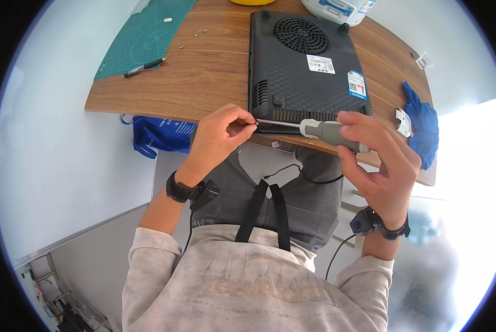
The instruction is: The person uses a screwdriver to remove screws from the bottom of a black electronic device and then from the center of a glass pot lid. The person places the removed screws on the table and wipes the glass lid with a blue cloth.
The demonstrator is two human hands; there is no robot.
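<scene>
A black induction cooker [292,72] lies bottom up at the table's near edge, its round fan grille [301,35], feet and labels facing me. My right hand [386,157] is wrapped round the grey and white handle of a screwdriver [328,134], held almost level along the cooker's near edge. Its shaft points left and ends at the fingertips of my left hand [217,135]. There, thumb and forefinger pinch a small screw [257,122] against the screwdriver's tip, beside the cooker's near left corner.
Several small screws [196,35] lie on the wooden table [215,72], left of the cooker. Farther left are a green cutting mat [140,41] and a black pen [144,67]. A white container [339,10] stands behind the cooker. Blue cloth [422,127] and a white piece [403,122] sit at right.
</scene>
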